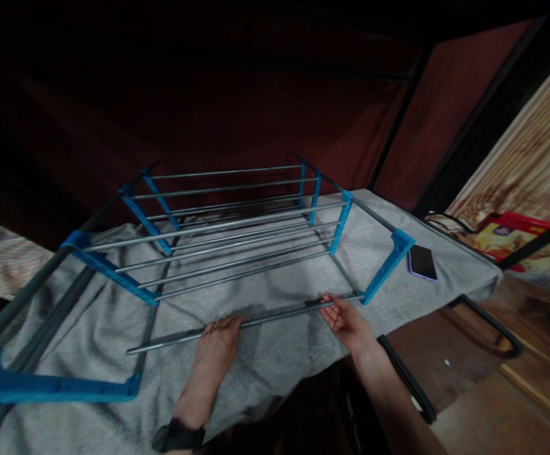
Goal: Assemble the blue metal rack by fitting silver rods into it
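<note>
Lower centre of the picture, the left hand (pixel 220 343) grips a metal rod (pixel 279 315); the right hand (pixel 346 323) pinches it near the right blue bracket (pixel 388 268). Uneven pressure could skew the unsupported left end (near the lower-left blue bracket (pixel 66 388)), working the right end loose.

Rumpled grey cloth (pixel 279 360), blue-and-grey rack (pixel 222 224) on it, phone (pixel 422 262) alongside
</note>
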Available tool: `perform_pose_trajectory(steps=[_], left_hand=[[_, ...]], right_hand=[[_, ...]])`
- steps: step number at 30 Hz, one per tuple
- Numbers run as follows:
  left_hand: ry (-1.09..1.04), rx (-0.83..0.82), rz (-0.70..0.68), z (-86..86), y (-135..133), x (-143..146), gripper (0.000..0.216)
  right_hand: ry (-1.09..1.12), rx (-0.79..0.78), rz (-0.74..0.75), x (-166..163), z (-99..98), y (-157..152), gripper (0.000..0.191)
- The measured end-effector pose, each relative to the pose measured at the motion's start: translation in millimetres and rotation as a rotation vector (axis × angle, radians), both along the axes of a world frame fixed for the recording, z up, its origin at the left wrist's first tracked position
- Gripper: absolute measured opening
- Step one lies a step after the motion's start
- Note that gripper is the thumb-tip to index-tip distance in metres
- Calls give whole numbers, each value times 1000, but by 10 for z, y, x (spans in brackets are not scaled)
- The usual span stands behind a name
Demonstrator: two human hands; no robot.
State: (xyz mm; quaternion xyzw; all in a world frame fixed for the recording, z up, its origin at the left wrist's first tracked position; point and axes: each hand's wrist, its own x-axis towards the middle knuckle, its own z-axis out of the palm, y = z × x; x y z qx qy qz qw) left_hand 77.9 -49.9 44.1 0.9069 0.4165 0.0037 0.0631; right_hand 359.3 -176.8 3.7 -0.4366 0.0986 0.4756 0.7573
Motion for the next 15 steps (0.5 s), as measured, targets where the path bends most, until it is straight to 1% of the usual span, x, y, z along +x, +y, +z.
perform_pose_trajectory(steps=[5, 8, 15], left_hand=[[1, 13, 1, 48, -65, 31, 46], [16, 4, -6, 64, -63, 34, 44], [42, -19, -3, 61, 15, -93, 40]], right_hand=[[-26, 9, 8, 19, -10, -40, 12], [-24, 22, -13, 6, -12, -46, 15], [-32, 38, -39, -120, 12, 41, 22]])
